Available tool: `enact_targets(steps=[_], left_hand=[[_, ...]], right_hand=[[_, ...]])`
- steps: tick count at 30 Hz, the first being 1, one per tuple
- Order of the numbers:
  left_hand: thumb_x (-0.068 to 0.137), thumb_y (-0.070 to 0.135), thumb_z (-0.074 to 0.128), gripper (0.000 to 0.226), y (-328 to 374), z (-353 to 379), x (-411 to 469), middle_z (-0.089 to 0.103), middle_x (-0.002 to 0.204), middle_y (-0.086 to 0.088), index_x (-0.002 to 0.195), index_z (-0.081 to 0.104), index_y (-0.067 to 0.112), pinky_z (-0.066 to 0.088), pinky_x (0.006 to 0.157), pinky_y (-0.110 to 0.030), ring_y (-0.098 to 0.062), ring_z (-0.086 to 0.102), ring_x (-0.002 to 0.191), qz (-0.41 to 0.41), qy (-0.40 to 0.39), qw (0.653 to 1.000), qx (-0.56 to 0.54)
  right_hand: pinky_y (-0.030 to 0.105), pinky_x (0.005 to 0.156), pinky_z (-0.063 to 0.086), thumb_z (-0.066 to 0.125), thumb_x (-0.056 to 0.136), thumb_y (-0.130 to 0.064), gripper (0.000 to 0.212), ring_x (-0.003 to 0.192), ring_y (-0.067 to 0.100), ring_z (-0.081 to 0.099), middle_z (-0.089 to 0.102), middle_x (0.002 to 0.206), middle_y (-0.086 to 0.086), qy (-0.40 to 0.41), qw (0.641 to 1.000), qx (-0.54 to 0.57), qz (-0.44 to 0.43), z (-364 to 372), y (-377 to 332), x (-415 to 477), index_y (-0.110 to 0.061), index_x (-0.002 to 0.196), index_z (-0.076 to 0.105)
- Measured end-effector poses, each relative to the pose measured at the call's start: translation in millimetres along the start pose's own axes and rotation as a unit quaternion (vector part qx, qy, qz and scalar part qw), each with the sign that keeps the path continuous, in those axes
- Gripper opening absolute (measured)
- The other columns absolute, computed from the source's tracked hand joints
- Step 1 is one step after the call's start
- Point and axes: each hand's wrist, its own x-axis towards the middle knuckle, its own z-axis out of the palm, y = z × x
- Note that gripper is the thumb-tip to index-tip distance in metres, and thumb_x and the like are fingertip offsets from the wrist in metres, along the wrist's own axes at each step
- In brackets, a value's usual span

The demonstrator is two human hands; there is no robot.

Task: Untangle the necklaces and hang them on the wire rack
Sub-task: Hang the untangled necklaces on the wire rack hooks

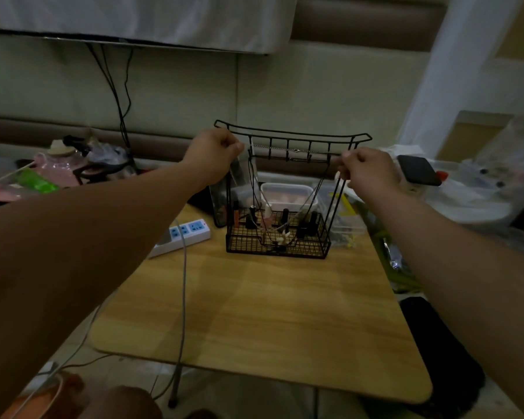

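Note:
A black wire rack (291, 137) with a row of hooks and a mesh basket at its base stands at the far side of the wooden table (270, 313). My left hand (215, 158) and my right hand (366, 170) each pinch one end of a thin silver chain necklace (285, 148), stretched level in front of the hook bar. Other necklaces (280, 234) hang from the hooks, their dark cords and pale pendants dangling into the basket.
Small bottles stand in the rack's basket. A white power strip (185, 235) and a grey cable (183, 282) lie left of the rack. A plastic tub (288, 193) sits behind it. A black phone (419, 170) rests on clutter at right; pink items at left.

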Motion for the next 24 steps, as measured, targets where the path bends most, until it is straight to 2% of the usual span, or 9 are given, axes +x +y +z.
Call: enact_targets(steps=[3, 5, 8, 11, 13, 17, 22, 24], left_hand=[[0.104, 0.033, 0.061, 0.017, 0, 1, 1, 0.066, 0.093, 0.000, 0.110, 0.070, 0.019, 0.053, 0.074, -0.032, -0.014, 0.063, 0.082, -0.002, 0.005, 1.000, 0.003], [0.104, 0.032, 0.062, 0.018, 0, 2, 2, 0.067, 0.093, 0.000, 0.110, 0.070, 0.018, 0.054, 0.079, -0.033, -0.014, 0.064, 0.084, -0.002, 0.005, 1.000, 0.004], [0.104, 0.032, 0.061, 0.019, 2, 5, 2, 0.069, 0.093, -0.001, 0.108, 0.072, 0.017, 0.055, 0.080, -0.033, -0.015, 0.066, 0.086, -0.012, 0.004, 1.000, -0.007], [0.104, 0.033, 0.062, 0.019, 2, 9, 4, 0.072, 0.087, -0.004, 0.100, 0.073, 0.019, 0.058, 0.078, -0.033, -0.016, 0.068, 0.079, -0.029, 0.017, 0.999, -0.027], [0.104, 0.032, 0.063, 0.018, 2, 14, 6, 0.073, 0.083, -0.004, 0.094, 0.073, 0.020, 0.060, 0.078, -0.035, -0.016, 0.070, 0.077, -0.045, 0.023, 0.997, -0.058], [0.103, 0.026, 0.065, 0.018, 3, 21, 10, 0.075, 0.081, -0.008, 0.086, 0.072, 0.022, 0.065, 0.082, -0.042, -0.023, 0.075, 0.081, -0.060, 0.048, 0.988, -0.132], [0.104, 0.025, 0.063, 0.018, -3, 29, 4, 0.075, 0.087, -0.006, 0.088, 0.070, 0.021, 0.064, 0.082, -0.035, -0.017, 0.075, 0.083, -0.069, 0.048, 0.988, -0.132], [0.105, 0.024, 0.061, 0.016, -10, 34, -1, 0.075, 0.092, -0.007, 0.092, 0.070, 0.020, 0.064, 0.082, -0.034, -0.016, 0.075, 0.086, -0.076, 0.029, 0.989, -0.126]], right_hand=[[0.032, 0.076, 0.042, 0.052, 0.106, -0.039, 0.038, 0.089, 0.027, 0.062, 0.070, 0.096, 0.011, 0.022, 0.999, -0.048, -0.011, 2, 2, 0, -0.007, 0.105, 0.073], [0.031, 0.077, 0.037, 0.053, 0.106, -0.038, 0.033, 0.091, 0.023, 0.058, 0.066, 0.097, 0.005, 0.024, 0.999, -0.039, -0.002, 4, 4, 0, -0.012, 0.109, 0.073], [0.031, 0.077, 0.043, 0.056, 0.104, -0.038, 0.029, 0.088, 0.023, 0.062, 0.068, 0.093, 0.003, 0.036, 0.999, -0.007, 0.021, 8, 7, 1, -0.016, 0.108, 0.075], [0.024, 0.058, 0.049, 0.057, 0.105, -0.033, 0.025, 0.066, 0.018, 0.065, 0.069, 0.078, 0.005, 0.021, 0.994, 0.080, 0.069, 11, 6, 3, -0.014, 0.104, 0.073], [0.025, 0.053, 0.050, 0.055, 0.107, -0.030, 0.021, 0.063, 0.018, 0.067, 0.071, 0.078, 0.006, 0.014, 0.988, 0.122, 0.091, 12, 4, 2, -0.015, 0.104, 0.071], [0.027, 0.054, 0.055, 0.055, 0.107, -0.028, 0.024, 0.065, 0.021, 0.073, 0.075, 0.081, 0.010, 0.033, 0.978, 0.177, 0.105, 18, 2, 9, -0.010, 0.102, 0.071], [0.038, 0.070, 0.063, 0.056, 0.107, -0.026, 0.024, 0.079, 0.027, 0.076, 0.076, 0.088, 0.011, 0.030, 0.977, 0.187, 0.101, 27, 7, 11, -0.016, 0.089, 0.069], [0.041, 0.075, 0.062, 0.056, 0.107, -0.024, 0.026, 0.079, 0.028, 0.074, 0.075, 0.088, 0.013, 0.015, 0.975, 0.189, 0.119, 31, 15, 8, -0.014, 0.086, 0.067]])
